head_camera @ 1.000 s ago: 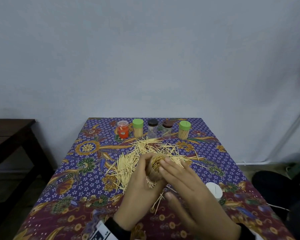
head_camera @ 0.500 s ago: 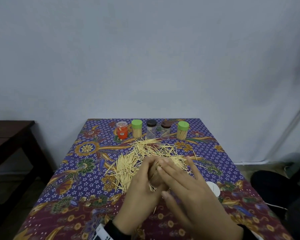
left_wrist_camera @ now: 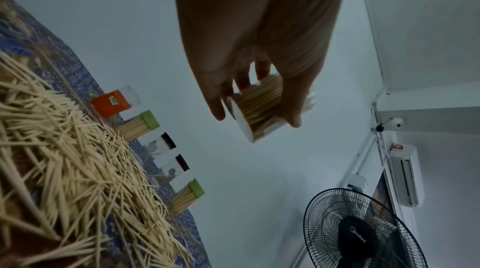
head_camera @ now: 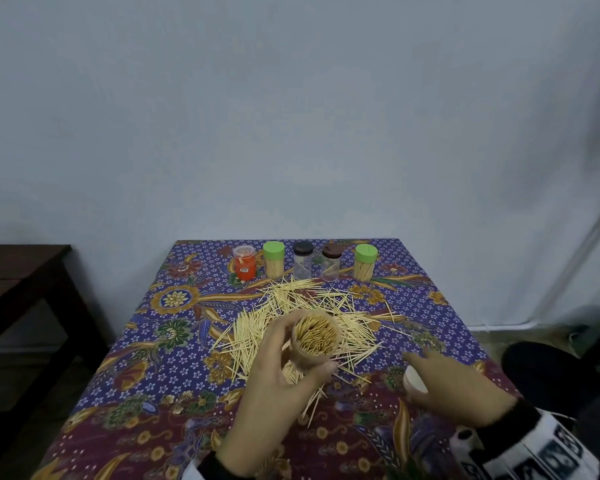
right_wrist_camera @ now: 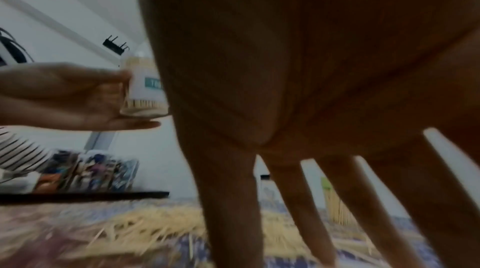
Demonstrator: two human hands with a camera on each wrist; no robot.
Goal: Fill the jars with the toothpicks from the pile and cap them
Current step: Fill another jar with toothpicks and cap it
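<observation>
From the head view I see my left hand gripping a jar packed full of toothpicks, its open mouth facing the camera, held above the pile of toothpicks spread on the desk. My right hand reaches over a white cap lying on the desk to the right, touching it or just above it; I cannot tell which. Five more jars stand in a row at the far edge, all capped.

The left wrist view adds the jar's underside: fingers on one side and thumb on the other, clamped on the jar.

The right wrist view shows what the head view hides: a white label with a teal band on the jar, and my right fingers spread apart and straight, holding nothing. The cap is out of that frame.
</observation>
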